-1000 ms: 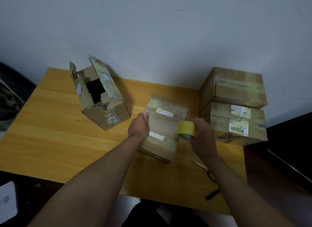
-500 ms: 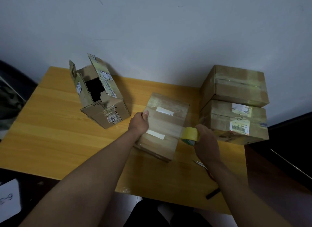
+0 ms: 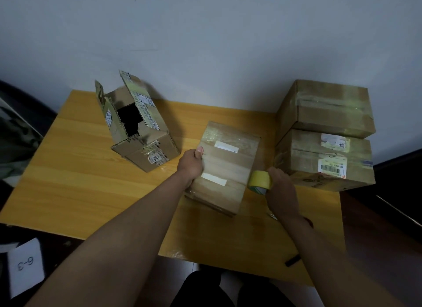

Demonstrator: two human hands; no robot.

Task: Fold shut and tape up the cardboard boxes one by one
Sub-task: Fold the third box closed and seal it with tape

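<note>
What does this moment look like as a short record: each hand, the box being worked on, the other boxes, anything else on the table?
left hand: holds the left edge of the middle box, thumb on top
right hand: grips the yellow tape roll at the middle box's right side
middle box: flaps shut, lying on the wooden table
open box: far left, flaps up
stacked boxes: two, shut and taped, right side
black object: near table's front edge, unclear

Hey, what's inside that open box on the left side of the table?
The open box has its flaps up, but the inside is only a dark hollow. No contents show, and the bottom is lost in shadow, so whether it holds anything cannot be told.
</note>
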